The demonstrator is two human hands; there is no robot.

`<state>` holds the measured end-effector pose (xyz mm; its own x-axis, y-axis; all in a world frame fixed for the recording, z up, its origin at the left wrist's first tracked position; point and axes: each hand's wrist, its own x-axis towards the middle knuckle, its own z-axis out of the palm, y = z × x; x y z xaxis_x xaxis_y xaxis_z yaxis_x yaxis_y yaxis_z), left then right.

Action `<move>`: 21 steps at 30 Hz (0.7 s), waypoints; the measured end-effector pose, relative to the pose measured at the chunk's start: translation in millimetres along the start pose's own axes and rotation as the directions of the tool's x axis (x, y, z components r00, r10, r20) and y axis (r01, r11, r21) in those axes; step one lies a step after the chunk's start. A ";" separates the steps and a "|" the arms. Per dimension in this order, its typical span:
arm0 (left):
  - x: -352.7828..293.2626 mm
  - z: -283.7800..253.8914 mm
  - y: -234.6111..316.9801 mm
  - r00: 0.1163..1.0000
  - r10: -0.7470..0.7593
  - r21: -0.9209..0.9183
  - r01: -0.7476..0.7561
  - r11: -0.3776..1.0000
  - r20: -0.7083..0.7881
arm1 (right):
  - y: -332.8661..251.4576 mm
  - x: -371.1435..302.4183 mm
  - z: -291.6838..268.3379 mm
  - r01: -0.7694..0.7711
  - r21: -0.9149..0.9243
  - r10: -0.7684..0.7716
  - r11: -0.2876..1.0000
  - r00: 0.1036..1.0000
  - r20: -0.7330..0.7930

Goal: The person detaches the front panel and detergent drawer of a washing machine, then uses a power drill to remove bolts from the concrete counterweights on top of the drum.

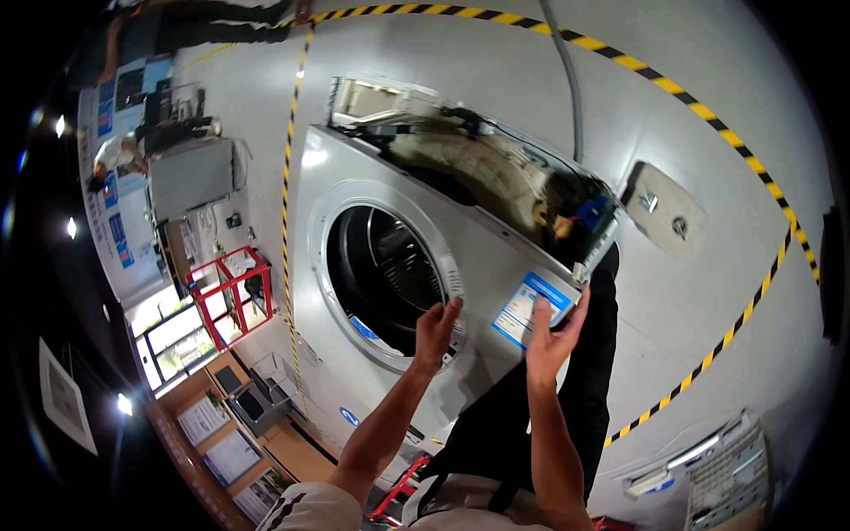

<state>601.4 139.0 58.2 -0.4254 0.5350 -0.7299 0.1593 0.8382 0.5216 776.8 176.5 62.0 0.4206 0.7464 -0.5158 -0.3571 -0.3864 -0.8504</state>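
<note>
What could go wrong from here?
The right hand, at a corner of the front panel, might scrape on its exposed edge. Dark wiring in the open top could snag if the panel shifts. The left hand, at the round rim, could slip.

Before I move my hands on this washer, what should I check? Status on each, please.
1. Left hand at the door opening's rim: ok; grip firmness cannot tell.
2. Right hand at the front panel corner, thumb over the blue-and-white label: ok.
3. Internals covered: not ok, the pale tub is exposed behind the panel.
4. Wiring fully connected: cannot tell.
5. Other people clear of the washer: ok, the person in a white top is well away.
</note>
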 end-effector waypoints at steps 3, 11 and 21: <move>1.2 -12.6 4.7 0.996 -0.049 0.075 0.044 0.996 0.074 | -10.1 1.9 3.2 -0.018 -0.069 0.020 0.997 0.999 0.031; 81.5 -68.8 51.3 0.997 0.079 -0.391 -0.077 0.917 -0.012 | -9.7 -5.1 6.7 0.006 -0.186 0.012 0.982 0.995 0.096; 140.6 -52.8 87.7 0.993 0.071 -0.742 0.025 0.670 0.098 | -5.7 -2.8 -3.9 0.032 -0.238 -0.005 0.971 0.994 0.111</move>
<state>508.5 282.1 24.7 -0.3241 0.6010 -0.7306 -0.5644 0.4970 0.6591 780.9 174.5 67.8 0.3270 0.8041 -0.4966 -0.1351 -0.4803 -0.8667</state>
